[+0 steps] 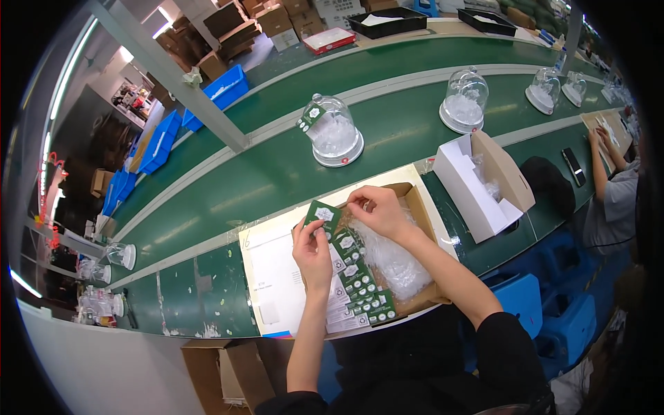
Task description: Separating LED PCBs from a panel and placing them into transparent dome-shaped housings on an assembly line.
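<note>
My left hand [312,257] holds a green card tag [324,212] with a white emblem between thumb and fingers, above a white board [270,242]. To the right of the card, my right hand [380,213] is closed in a pinch; whatever its fingertips hold is too small to make out. Below both hands lie rows of overlapping green and white card tags [356,270]. Beside them a heap of thin clear plastic strands [401,270] rests in a shallow cardboard tray [417,204]. On the belt ahead stands a clear dome [339,128] on a white base, a green tag hanging at its upper left.
A white carton [467,187] with raised flaps stands to the right, a black phone [573,167] beyond it. More domes [463,100] sit along the green conveyor [394,124]. Blue bins [161,143] line the far left. At far right a co-worker's hands [602,136] work over cardboard.
</note>
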Available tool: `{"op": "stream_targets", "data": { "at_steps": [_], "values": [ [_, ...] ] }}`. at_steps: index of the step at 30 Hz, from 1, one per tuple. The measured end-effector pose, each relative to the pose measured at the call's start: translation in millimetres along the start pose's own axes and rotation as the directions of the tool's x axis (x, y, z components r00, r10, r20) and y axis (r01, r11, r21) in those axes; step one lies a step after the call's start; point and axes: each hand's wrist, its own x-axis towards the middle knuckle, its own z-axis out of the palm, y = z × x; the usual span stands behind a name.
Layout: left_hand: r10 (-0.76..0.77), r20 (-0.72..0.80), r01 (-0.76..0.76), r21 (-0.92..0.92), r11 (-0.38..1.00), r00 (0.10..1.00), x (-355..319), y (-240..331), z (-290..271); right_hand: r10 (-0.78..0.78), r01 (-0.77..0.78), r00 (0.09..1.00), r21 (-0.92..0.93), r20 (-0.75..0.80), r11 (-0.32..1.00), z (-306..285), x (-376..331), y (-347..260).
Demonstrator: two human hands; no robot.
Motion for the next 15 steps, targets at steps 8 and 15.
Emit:
{"op": "stream_targets", "data": {
  "at_steps": [8,15],
  "values": [
    [-0.14,-0.067,0.124,-0.201,0.972,0.988,0.2,15.9,3.4,0.06,-0.04,0.991,0.168,-0.117,0.985,0.4,-1.0,-10.5],
    [-0.2,0.084,0.194,0.075,0.978,0.976,-2.1,7.1,-1.0,0.139,-0.09,0.986,0.413,-0.09,0.906,5.4,-0.8,-2.3]
  ]
}}
